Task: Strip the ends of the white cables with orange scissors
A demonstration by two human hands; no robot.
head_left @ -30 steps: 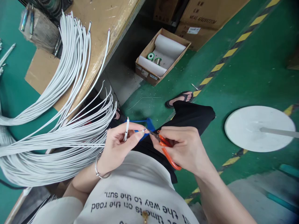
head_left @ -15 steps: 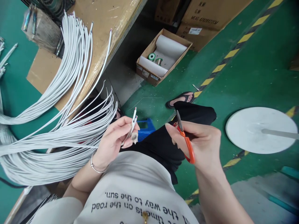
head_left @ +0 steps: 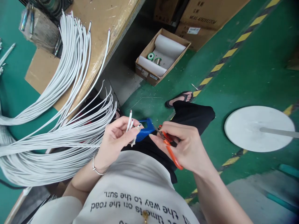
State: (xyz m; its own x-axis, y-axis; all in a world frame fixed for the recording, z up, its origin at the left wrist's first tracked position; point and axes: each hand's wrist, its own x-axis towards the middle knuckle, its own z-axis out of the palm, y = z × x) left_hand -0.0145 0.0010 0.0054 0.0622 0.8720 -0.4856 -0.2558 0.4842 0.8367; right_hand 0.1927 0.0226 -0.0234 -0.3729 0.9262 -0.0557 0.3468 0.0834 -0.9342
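Note:
In the head view, my left hand (head_left: 116, 133) pinches the ends of a few white cables (head_left: 130, 120), their tips poking up past the fingers. One short end points right, toward the tool. My right hand (head_left: 184, 143) grips small orange-handled scissors (head_left: 171, 154), whose dark blades aim up and left at the cable ends, a small gap apart from them. The fingers hide part of the handles. A large bundle of white cables (head_left: 58, 146) runs from the left up to my left hand.
A wrapped table edge (head_left: 121, 28) with more cables lies upper left. On the green floor stand an open carton (head_left: 149, 79) with spools, stacked boxes (head_left: 205, 18), a blue stool (head_left: 149, 126) and a round white stool (head_left: 252, 124).
My right hand has moved left with the scissors, and their blades now tilt toward the cables. My left thumb has shifted, with one cable end now bent to the right.

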